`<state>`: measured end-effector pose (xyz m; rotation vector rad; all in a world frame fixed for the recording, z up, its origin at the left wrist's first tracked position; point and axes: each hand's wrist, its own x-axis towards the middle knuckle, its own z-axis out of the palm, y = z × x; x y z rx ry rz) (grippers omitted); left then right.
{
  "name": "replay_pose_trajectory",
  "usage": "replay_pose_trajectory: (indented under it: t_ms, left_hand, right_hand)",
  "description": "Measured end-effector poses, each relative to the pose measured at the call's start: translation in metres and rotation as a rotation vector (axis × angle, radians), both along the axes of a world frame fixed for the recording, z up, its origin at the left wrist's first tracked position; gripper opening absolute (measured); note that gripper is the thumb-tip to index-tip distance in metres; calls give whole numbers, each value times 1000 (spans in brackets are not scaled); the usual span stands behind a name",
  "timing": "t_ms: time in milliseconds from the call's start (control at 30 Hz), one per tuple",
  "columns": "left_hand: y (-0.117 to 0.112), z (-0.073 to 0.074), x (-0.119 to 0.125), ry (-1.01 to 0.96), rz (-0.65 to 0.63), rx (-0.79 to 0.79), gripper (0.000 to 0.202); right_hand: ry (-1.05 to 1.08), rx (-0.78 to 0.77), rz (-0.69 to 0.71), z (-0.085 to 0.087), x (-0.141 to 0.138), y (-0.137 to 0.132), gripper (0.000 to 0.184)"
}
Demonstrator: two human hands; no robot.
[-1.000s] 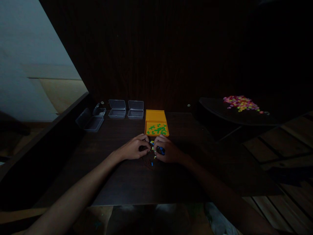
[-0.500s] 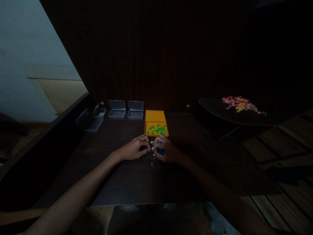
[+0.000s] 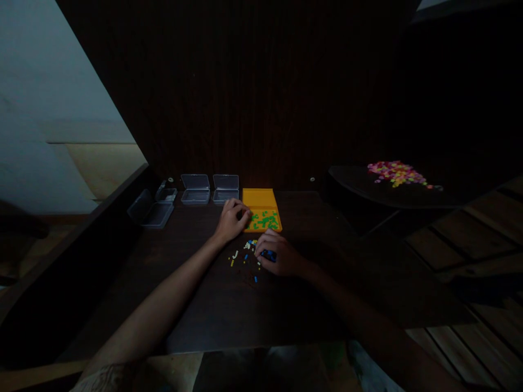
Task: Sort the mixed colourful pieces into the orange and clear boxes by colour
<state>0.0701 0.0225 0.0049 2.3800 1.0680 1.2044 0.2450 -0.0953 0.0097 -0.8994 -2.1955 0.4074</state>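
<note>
My left hand (image 3: 232, 220) is at the left edge of an open yellow box (image 3: 258, 197), its thumb and fingers pinched together over the rim. Whatever they pinch is too small to make out. Small green building pieces (image 3: 267, 220) are scattered in the box's tray. Nearer to me, my right hand (image 3: 280, 255) rests on the dark tabletop, fingers curled over blue pieces (image 3: 268, 254) that it partly hides. To its left lie loose white pieces (image 3: 247, 246), yellow pieces (image 3: 232, 262) and a blue piece (image 3: 255, 279).
Open clear plastic cases (image 3: 195, 196) stand along the back, with another open clear case (image 3: 157, 214) at the left by a raised side board (image 3: 85, 226). A heap of pink and yellow bits (image 3: 396, 173) lies on a dark shelf (image 3: 355, 182) at the right.
My left hand has moved from the loose pieces up and left to the yellow box, uncovering white and yellow pieces. My right hand stays nearly where it was.
</note>
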Motion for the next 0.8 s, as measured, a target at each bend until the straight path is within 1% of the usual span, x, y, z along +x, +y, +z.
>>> replay_pose_trajectory:
  t_ms: [67,167,333,433,600,667,733,800]
  left_hand:
    - [5,0,5,50,20,-8,14]
    - [10,-2,6,73,34,-30,14]
    - [16,-7,2,30,82,-130,14]
    - [17,-7,0,-27,80,-161,17]
    - [7,-5,-8,-121,54,-158,27]
    - [2,-5,-12,-130,42,-161,28]
    - [-3,-6,-16,-126,42,-168,28]
    - [-8,-6,-19,-123,54,-175,28]
  right_hand:
    - [11,-4,5,1,0,-1,9]
    - [21,-1,1,3,0,-1,9]
    - [55,15,-17,4,-1,-2,10]
    - [97,32,-80,3,2,3,8]
    - [267,11,-313,1,15,27,3]
    - [260,-3,-371,2,20,40,6]
    - [220,-14,-388,6,22,55,7]
    - [161,-38,-377,9,20,69,7]
